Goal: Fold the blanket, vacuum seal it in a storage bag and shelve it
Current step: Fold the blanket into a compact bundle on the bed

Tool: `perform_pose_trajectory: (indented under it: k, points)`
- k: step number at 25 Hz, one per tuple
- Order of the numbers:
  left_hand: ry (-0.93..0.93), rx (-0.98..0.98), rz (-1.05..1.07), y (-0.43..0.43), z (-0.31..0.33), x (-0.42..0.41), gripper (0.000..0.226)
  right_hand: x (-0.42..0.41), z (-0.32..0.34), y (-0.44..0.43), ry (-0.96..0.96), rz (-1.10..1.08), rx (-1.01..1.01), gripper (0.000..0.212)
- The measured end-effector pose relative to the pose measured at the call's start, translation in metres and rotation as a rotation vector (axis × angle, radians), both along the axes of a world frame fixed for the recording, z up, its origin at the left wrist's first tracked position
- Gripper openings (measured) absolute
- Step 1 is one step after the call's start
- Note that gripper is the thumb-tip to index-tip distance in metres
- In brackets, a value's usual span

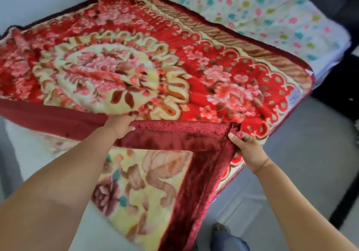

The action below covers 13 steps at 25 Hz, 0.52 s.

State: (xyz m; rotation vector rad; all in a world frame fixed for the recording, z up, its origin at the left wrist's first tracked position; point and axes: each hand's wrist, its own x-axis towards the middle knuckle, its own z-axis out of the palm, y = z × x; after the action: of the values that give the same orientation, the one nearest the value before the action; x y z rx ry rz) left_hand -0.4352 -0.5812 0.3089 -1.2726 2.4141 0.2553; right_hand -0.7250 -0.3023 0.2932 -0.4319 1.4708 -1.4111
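A thick red blanket (pixel 147 66) with pink flowers and a cream medallion lies spread over the bed. Its near edge has a dark red velvet border, turned up so the cream floral underside (pixel 147 188) hangs toward me. My left hand (pixel 120 128) grips the velvet border near the middle of that edge, fingers curled over the top. My right hand (pixel 246 147) pinches the border at the turned corner, to the right. No storage bag is in view.
A white sheet with coloured dots (pixel 262 13) covers the bed beyond the blanket at the upper right. The pale mattress edge (pixel 29 153) shows at the lower left. Grey floor (pixel 303 153) lies to the right; my foot (pixel 219 229) stands beside the bed.
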Motion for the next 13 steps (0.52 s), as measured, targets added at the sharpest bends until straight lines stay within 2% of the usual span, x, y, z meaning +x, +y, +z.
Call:
perform_pose_trajectory:
  k: [3,5,7,8,11,13]
  points:
    - [0.201,0.055,0.038,-0.022,0.009,-0.05,0.04,-0.027,-0.019,0.02,-0.023,-0.122,0.049,0.073]
    - [0.267,0.109,0.009,-0.033,0.011,-0.094,0.038,-0.046,-0.034,0.035,-0.059,-0.192,0.097,0.086]
    - [0.26,0.155,-0.045,-0.04,0.007,-0.144,0.039,-0.068,-0.048,0.046,-0.092,-0.279,0.132,0.078]
    - [0.256,0.164,-0.067,-0.042,0.003,-0.167,0.04,-0.08,-0.054,0.05,-0.093,-0.304,0.161,0.067]
    - [0.276,0.187,-0.086,-0.048,-0.012,-0.228,0.039,-0.121,-0.069,0.054,-0.115,-0.345,0.24,0.009]
    - [0.262,0.229,-0.095,-0.05,-0.022,-0.271,0.03,-0.153,-0.086,0.057,-0.104,-0.355,0.314,0.014]
